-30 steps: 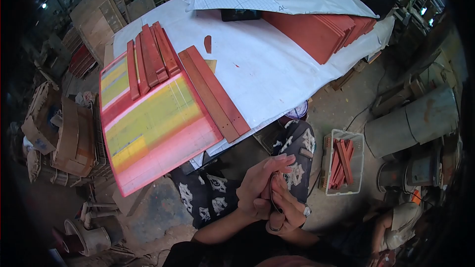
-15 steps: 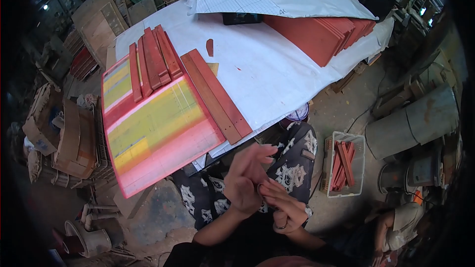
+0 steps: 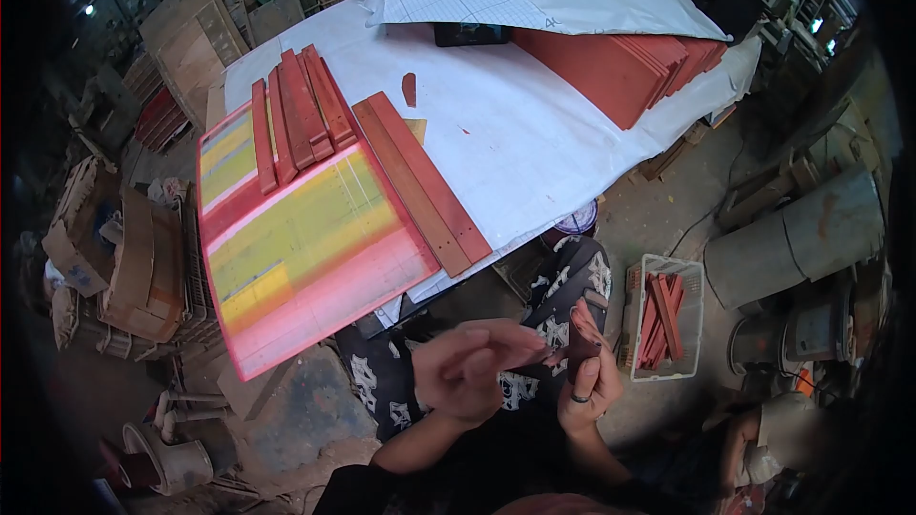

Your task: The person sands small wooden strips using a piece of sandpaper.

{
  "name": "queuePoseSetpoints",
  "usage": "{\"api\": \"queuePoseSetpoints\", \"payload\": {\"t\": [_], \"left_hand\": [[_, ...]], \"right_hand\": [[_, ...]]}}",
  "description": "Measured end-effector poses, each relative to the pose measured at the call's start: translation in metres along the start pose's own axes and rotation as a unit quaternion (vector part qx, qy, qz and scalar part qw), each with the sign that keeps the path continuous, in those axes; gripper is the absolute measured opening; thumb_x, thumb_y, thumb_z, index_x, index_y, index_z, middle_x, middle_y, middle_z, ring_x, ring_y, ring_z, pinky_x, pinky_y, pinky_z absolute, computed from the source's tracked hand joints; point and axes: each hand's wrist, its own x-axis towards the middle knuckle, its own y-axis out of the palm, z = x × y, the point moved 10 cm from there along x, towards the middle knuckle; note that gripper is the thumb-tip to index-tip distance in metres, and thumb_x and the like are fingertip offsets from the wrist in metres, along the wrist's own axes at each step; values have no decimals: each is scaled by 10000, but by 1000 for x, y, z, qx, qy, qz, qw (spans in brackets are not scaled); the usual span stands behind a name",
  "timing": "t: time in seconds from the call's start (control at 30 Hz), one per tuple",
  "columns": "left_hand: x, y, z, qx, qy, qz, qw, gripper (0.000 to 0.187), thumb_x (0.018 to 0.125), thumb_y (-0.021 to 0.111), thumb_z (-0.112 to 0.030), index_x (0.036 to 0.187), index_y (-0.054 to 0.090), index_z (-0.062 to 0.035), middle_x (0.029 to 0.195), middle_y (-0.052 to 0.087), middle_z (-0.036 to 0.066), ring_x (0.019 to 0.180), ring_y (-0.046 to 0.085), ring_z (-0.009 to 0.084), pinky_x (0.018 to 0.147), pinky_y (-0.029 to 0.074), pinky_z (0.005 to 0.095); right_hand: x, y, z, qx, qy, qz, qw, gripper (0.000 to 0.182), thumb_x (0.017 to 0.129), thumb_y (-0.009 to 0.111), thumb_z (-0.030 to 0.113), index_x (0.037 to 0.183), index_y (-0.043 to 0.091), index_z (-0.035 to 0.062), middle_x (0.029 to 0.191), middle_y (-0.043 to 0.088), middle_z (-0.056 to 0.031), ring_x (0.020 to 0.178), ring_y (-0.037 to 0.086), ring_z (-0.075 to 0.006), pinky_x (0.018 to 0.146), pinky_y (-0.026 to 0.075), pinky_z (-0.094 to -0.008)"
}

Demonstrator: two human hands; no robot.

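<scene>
Both my hands are raised over my lap, a small gap between them. My left hand [image 3: 468, 369] is partly smeared by motion, its fingers stretched toward the right hand. My right hand [image 3: 593, 377] wears a ring and holds its fingers up and straight, thumb apart; a dark reddish-brown patch shows on the palm side. Nearest beyond them lies a printing-like panel [image 3: 315, 300] in yellow and pink with a red border. Two long red-brown wooden strips [image 3: 412, 181] lie along its right side. Several shorter red strips [image 3: 303, 114] rest across its far part.
White sheeting [image 3: 506, 153] covers the table. A stack of red boards [image 3: 611, 76] sits under a folded sheet at the back. Right of my knee, a white plastic basket [image 3: 701, 324] holds red strips. Cardboard boxes [image 3: 148, 267] stand left. Another person [image 3: 763, 439] is at lower right.
My hands were pressed together and have come apart. The right hand has moved right and turned its fingers upward; the left has shifted slightly left and lower.
</scene>
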Motion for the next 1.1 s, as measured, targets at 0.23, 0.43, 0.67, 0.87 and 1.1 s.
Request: {"api": "queuePoseSetpoints", "payload": {"t": [0.23, 0.43, 0.67, 0.87, 1.1], "left_hand": [[-12, 13, -9, 32, 121, 31, 992, 238, 994, 441, -131, 1111, 296, 17, 1031, 532, 266, 698, 684, 369, 595, 630, 406], [-14, 9, -35, -52, 179, 50, 981, 217, 981, 400, -33, 1105, 228, 14, 1142, 452, 239, 763, 677, 417, 685, 629, 478], [-19, 4, -8, 3, 61, 37, 997, 238, 1011, 398, -210, 1082, 324, 5, 893, 604, 241, 652, 688, 332, 568, 607, 367], [-14, 8, -10, 60, 28, -18, 998, 304, 1007, 405, -279, 1030, 358, 20, 846, 563, 187, 582, 649, 258, 517, 580, 297], [-15, 4, -16, -5, 94, -39, 995, 358, 988, 445, -356, 974, 341, -14, 807, 477, 128, 600, 594, 204, 498, 530, 273]], "right_hand": [[9, 17, 11, -82, -66, 58, 993, 395, 997, 447, 220, 1080, 575, -144, 1074, 635, -290, 1119, 576, -437, 966, 452, -485], [2, 28, 12, -31, -44, 98, 994, 365, 987, 481, 206, 1052, 582, -139, 1063, 632, -299, 1108, 582, -445, 977, 439, -502], [-4, 29, 9, -9, -48, 101, 994, 355, 973, 516, 200, 1022, 589, -144, 1043, 637, -296, 1100, 579, -468, 963, 445, -523], [-1, 28, 14, -44, -61, 111, 991, 330, 957, 543, 181, 1002, 618, -137, 1046, 644, -275, 1112, 573, -463, 954, 457, -521], [-6, 30, 31, -4, -85, 124, 989, 327, 949, 559, 194, 967, 645, -121, 1007, 660, -255, 1080, 592, -460, 935, 482, -514]]}}
